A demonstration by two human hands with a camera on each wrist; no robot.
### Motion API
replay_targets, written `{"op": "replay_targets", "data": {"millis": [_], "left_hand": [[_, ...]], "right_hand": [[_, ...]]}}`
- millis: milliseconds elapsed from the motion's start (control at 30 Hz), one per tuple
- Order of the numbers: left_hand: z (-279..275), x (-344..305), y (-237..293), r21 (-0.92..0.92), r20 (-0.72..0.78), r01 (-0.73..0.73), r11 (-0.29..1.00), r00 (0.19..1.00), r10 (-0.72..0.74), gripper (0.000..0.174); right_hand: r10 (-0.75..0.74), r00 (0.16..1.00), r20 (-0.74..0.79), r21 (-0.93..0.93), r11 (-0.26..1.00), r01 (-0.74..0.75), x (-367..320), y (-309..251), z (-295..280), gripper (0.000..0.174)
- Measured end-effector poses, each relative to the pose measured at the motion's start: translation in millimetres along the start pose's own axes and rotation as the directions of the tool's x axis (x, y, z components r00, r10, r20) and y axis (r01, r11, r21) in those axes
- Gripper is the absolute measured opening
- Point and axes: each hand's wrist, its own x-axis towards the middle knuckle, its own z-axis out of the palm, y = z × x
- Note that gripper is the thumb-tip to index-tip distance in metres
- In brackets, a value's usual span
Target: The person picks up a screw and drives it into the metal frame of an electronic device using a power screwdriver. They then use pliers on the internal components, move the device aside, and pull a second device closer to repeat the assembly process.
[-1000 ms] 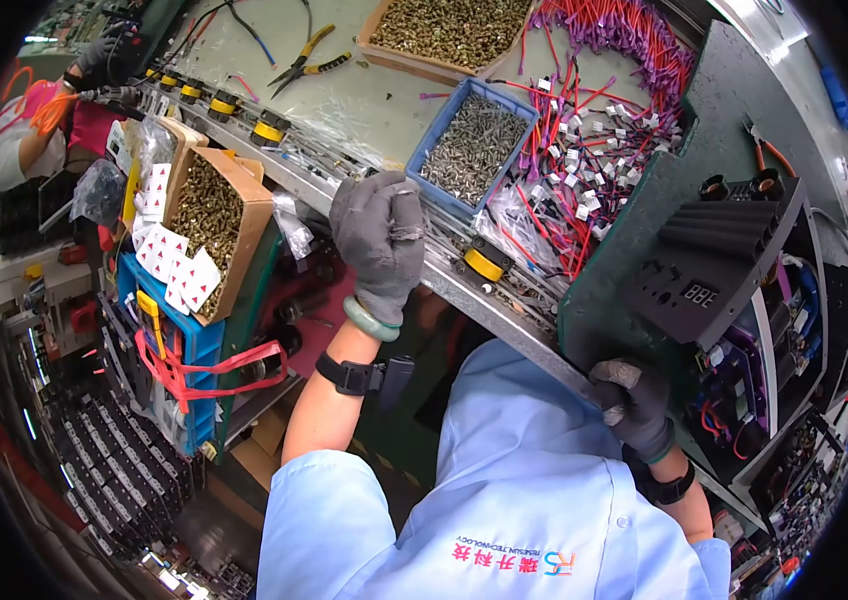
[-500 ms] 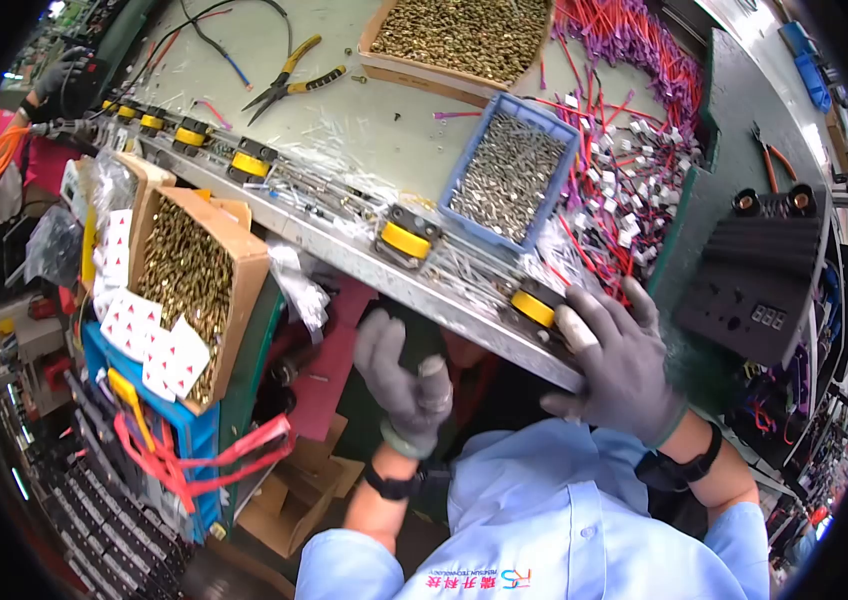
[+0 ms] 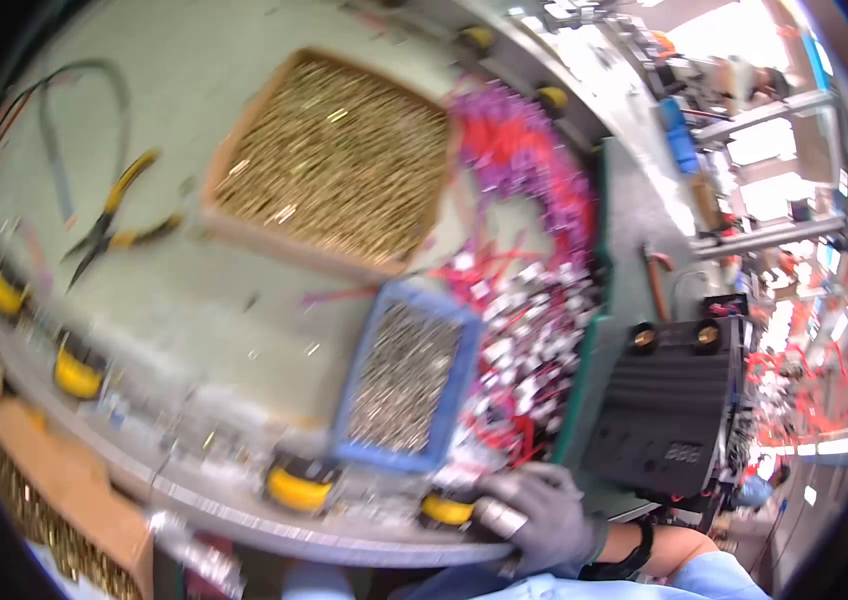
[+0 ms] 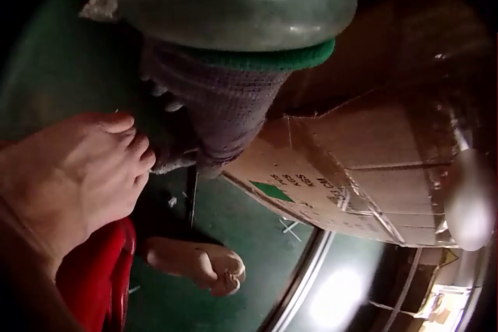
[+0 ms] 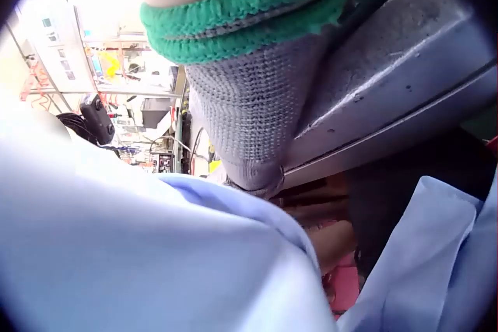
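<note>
In the head view my gloved right hand rests at the bench's metal edge, fingers beside a black and yellow block. The right wrist view has the back of its grey glove close along that metal edge, fingertips hidden. My gloved left hand is out of the head view, low beneath the bench. In the left wrist view it hangs beside a bare foot and a cardboard box; I cannot tell whether its fingers hold anything.
On the bench sit a carton of brass-coloured parts, a blue tray of small metal pieces, pliers and bundled red-purple wires. A black device with a display stands at right. Another bare foot rests on the green floor.
My left hand let go of the bench edge and dropped beneath the bench. My right hand shifted onto the edge beside the yellow block. The head view swung and is blurred.
</note>
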Motion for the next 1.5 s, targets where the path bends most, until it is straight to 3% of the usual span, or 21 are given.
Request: {"op": "replay_targets", "data": {"millis": [100, 300, 600, 633, 667, 700, 733, 767, 867, 933, 967, 1000, 1067, 1133, 1200, 1267, 1300, 1333, 1367, 1433, 1500], "left_hand": [[27, 11, -32, -0.133, 0.1, 0.015, 0.991, 0.995, -0.002, 0.035], [-8, -22, -110, -0.326, 0.091, 0.078, 0.942, 0.995, -0.05, 0.033], [-110, -80, -101, -0.59, -0.072, -0.076, 0.804, 0.997, 0.042, 0.031], [-108, -117, -70, -0.506, -0.058, -0.124, 0.853, 0.992, 0.11, 0.035], [-113, -145, -57, 0.054, -0.112, -0.436, 0.898, 0.891, 0.439, 0.035], [-108, -185, -15, -0.3, -0.126, -0.309, 0.902, 0.951, 0.284, 0.038], [-98, -224, 33, -0.616, -0.071, -0.153, 0.773, 0.988, 0.139, 0.04], [-90, -249, 58, -0.731, 0.0, -0.163, 0.663, 0.971, 0.239, 0.044], [-58, -300, 125, -0.655, 0.111, -0.286, 0.699, 0.879, 0.464, 0.05], [-25, -330, 179, -0.541, 0.239, -0.29, 0.789, 0.846, 0.476, 0.058], [-6, -339, 200, -0.469, 0.325, -0.28, 0.838, 0.827, 0.458, 0.061], [8, -348, 217, -0.391, 0.408, -0.273, 0.879, 0.805, 0.431, 0.063], [25, -362, 241, -0.354, 0.515, -0.306, 0.884, 0.725, 0.457, 0.064], [42, -368, 255, -0.323, 0.696, -0.275, 0.905, 0.58, 0.424, 0.064], [70, -372, 271, -0.139, 0.743, -0.461, 0.876, 0.536, 0.4, 0.065], [93, -378, 286, -0.1, 0.754, -0.531, 0.841, 0.511, 0.413, 0.072], [102, -371, 286, -0.213, 0.755, -0.43, 0.878, 0.498, 0.427, 0.069], [111, -359, 286, -0.316, 0.753, -0.322, 0.892, 0.487, 0.443, 0.066], [117, -351, 290, -0.388, 0.789, -0.157, 0.908, 0.453, 0.416, 0.062], [126, -344, 283, -0.47, 0.669, -0.257, 0.845, 0.52, 0.53, 0.054], [136, -354, 286, -0.435, 0.557, -0.453, 0.778, 0.544, 0.628, 0.042]], "right_hand": [[-0.02, 1.0, 0.009, -0.047, 0.999, 0.021, 1, 4, -2, 0.056], [0.013, 1.0, 0.013, 0.063, 0.998, -0.014, -5, 3, -9, 0.063], [-0.067, 0.996, -0.06, 0.089, 0.993, 0.072, -31, 1, -10, 0.069], [-0.078, 0.991, -0.113, 0.077, 0.993, 0.087, -32, 0, -7, 0.07], [-0.088, 0.983, -0.163, 0.083, 0.991, 0.103, -34, 1, -1, 0.065], [-0.108, 0.972, -0.207, 0.057, 0.991, 0.122, -36, 1, 1, 0.064], [-0.121, 0.96, -0.251, 0.036, 0.99, 0.134, -39, -1, 2, 0.063], [-0.123, 0.928, -0.352, 0.059, 0.987, 0.153, -44, -2, 3, 0.061], [-0.199, 0.796, -0.572, 0.22, 0.898, 0.382, -63, -19, -13, 0.055], [-0.136, 0.888, -0.44, 0.715, 0.545, 0.438, -88, -36, -46, 0.051], [-0.124, 0.849, -0.514, 0.688, 0.531, 0.494, -106, -43, -41, 0.05], [-0.231, 0.915, -0.33, 0.787, 0.468, 0.402, -116, -41, -79, 0.051], [-0.199, 0.872, -0.447, 0.715, 0.507, 0.482, -148, -39, -99, 0.051], [-0.133, 0.926, -0.354, 0.794, 0.48, 0.372, -180, -25, -114, 0.047], [-0.166, 0.81, -0.562, 0.64, 0.532, 0.553, -201, -19, -118, 0.038], [-0.08, 0.775, -0.627, 0.669, 0.455, 0.588, -212, -6, -114, 0.031], [0.08, 0.801, -0.594, 0.762, 0.374, 0.528, -222, -5, -119, 0.028], [0.168, 0.811, -0.56, 0.827, 0.17, 0.536, -233, -5, -132, 0.027], [0.262, 0.762, -0.593, 0.803, 0.128, 0.581, -240, 2, -138, 0.029], [0.378, 0.65, -0.659, 0.727, 0.103, 0.678, -242, 25, -139, 0.033], [0.424, 0.641, -0.64, 0.706, -0.005, 0.708, -244, 31, -143, 0.033]]}}
